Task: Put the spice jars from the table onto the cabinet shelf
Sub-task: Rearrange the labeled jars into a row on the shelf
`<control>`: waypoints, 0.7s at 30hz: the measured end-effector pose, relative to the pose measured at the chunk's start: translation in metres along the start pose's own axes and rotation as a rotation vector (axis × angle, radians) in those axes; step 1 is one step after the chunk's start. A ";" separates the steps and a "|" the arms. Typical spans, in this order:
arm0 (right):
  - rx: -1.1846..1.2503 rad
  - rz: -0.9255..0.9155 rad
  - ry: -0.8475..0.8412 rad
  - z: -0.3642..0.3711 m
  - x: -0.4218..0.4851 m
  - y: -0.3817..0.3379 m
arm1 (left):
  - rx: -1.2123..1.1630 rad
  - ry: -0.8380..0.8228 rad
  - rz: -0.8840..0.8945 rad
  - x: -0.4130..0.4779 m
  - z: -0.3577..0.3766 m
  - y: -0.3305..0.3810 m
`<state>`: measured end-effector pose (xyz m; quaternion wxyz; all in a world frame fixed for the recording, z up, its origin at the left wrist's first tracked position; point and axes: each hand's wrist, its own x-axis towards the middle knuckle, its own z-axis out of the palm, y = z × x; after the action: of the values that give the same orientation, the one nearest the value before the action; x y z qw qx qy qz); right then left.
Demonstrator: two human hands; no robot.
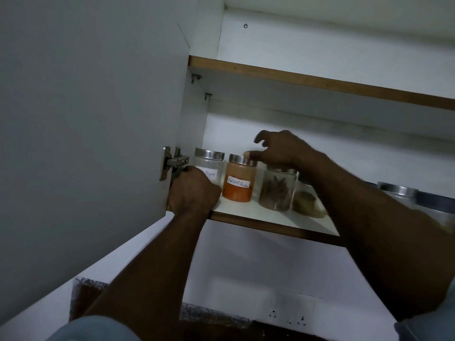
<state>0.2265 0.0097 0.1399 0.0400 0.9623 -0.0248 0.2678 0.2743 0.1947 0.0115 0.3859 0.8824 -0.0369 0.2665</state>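
- Four spice jars stand in a row on the lower cabinet shelf (268,219): the pepper jar (209,163), the red chilli powder jar (237,184), a jar of dark brown pieces (277,190) and a jar of greenish powder (307,203), each just beside the next.
- My left hand (194,190) is curled at the shelf's left front corner, in front of the pepper jar's base. Its back hides my fingers, so I cannot tell whether it grips the jar.
- My right hand (279,151) hovers over the jar of dark brown pieces, loose and holding nothing, with the thumb tip touching the red chilli powder jar's steel lid.
- Past my right forearm another steel-lidded jar (398,193) shows.
- At left the cabinet door (86,119) stands open, its hinge (172,162) just above my left hand.
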 end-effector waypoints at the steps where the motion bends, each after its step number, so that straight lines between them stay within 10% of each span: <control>1: -0.079 0.038 -0.010 -0.006 -0.004 0.007 | 0.001 0.010 -0.002 0.001 0.001 0.000; 9: -0.227 0.122 -0.054 0.013 -0.045 0.028 | -0.055 0.132 0.044 -0.029 0.002 0.002; 14: -0.032 0.124 -0.173 0.005 -0.052 0.028 | -0.018 0.311 0.399 -0.078 0.014 0.002; 21: -0.166 0.065 -0.003 0.009 -0.048 0.025 | 0.080 -0.415 0.772 -0.036 0.018 0.068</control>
<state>0.1888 -0.0146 0.1088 0.1109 0.9547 -0.0783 0.2647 0.2331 0.1296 0.0291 0.2079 0.8530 -0.4303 0.2097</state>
